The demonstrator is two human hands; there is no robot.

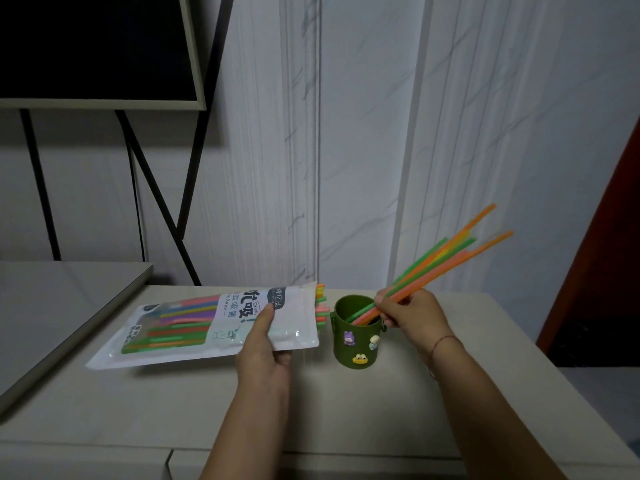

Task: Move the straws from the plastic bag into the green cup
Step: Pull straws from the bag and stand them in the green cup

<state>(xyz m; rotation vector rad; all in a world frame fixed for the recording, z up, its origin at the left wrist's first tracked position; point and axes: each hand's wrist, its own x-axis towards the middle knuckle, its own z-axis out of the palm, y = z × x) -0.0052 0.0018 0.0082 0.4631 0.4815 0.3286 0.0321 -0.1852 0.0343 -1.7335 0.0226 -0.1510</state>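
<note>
Plastic bag (207,327) ("Drink Straw", seemingly), straws (440,265) gripped

— Where do I have the flat clear plastic bag of printed label and coloured straws (207,327)?

— On the pale table top (346,410), left of the squat green cup with small figures stuck on it (355,337); my left hand (265,348) grips its near right corner.

— And the loose bundle of thin orange and green straws (446,258)?

— Lower ends inside the cup, upper ends tilted up to the right, my right hand (412,317) pinching them just right of the rim.
</note>
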